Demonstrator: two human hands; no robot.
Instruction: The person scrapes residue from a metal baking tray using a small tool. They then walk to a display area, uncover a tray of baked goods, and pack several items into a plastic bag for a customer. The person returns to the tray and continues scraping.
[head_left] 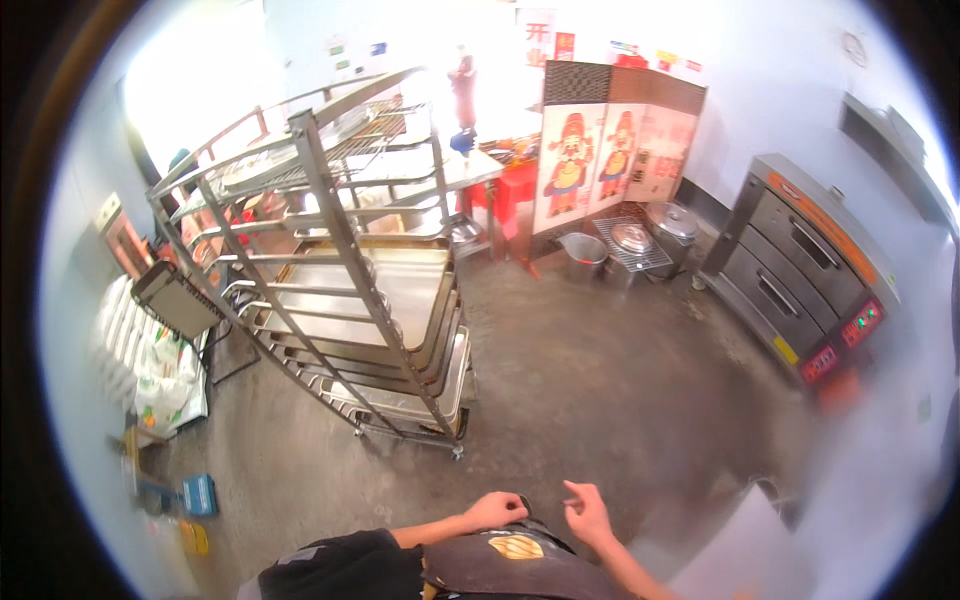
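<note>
My left hand (497, 510) is at my waist, just in front of my dark apron (470, 565) with its yellow bread-shaped print. Its fingers are curled in beside a small dark edge, and what they hold, if anything, is hidden. To the right of it, my right hand (590, 514) is raised with the index finger stretched out and nothing visible in it. Both hands are apart from each other. Ahead and to the left stands a tall metal tray rack (345, 230) on casters, with several baking trays (400, 290) in its lower slots and wire racks near its top.
A two-deck oven (790, 265) stands at the right wall. Metal pots (670, 225) and a bucket (583, 258) sit by a folding screen (590, 160). White sacks (165, 370) and a blue box (199, 495) are at the left. A pale panel (750, 550) is at lower right.
</note>
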